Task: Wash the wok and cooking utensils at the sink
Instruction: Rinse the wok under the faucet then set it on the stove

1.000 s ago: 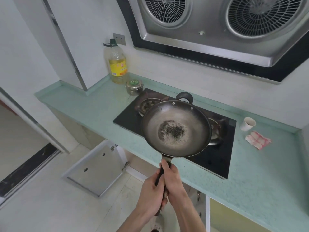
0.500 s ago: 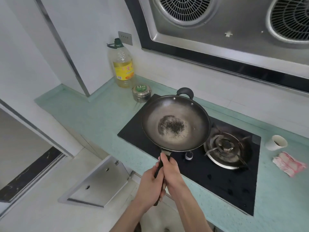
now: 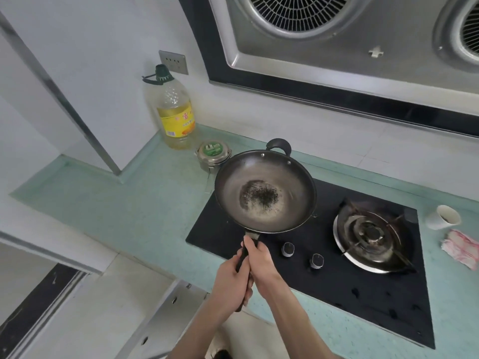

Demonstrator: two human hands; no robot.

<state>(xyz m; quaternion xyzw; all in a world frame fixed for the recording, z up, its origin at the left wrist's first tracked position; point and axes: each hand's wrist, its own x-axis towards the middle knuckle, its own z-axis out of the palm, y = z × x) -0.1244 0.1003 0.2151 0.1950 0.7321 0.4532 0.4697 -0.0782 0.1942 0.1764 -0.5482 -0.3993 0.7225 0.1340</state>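
A dark steel wok [image 3: 282,177] with burnt black residue in its bottom hangs over the left side of the black gas hob [image 3: 363,288]. Both my hands grip its long dark handle. My left hand [image 3: 230,281] is curled round the lower part of the handle, and my right hand [image 3: 261,263] wraps it just above, close under the wok's rim. A small loop handle sticks up at the wok's far edge. No sink is in view.
A cooking oil bottle [image 3: 176,112] and a small metal tin [image 3: 212,154] stand at the back left of the green counter [image 3: 129,208]. A paper cup [image 3: 444,216] and folded cloth [image 3: 461,248] lie right of the hob. An extractor hood [image 3: 337,42] hangs above. An open cabinet door [image 3: 160,314] sits below.
The wok has shifted left off the right burner, which is now uncovered, and sits over the hob's left side. Both hands keep their grip on the handle.
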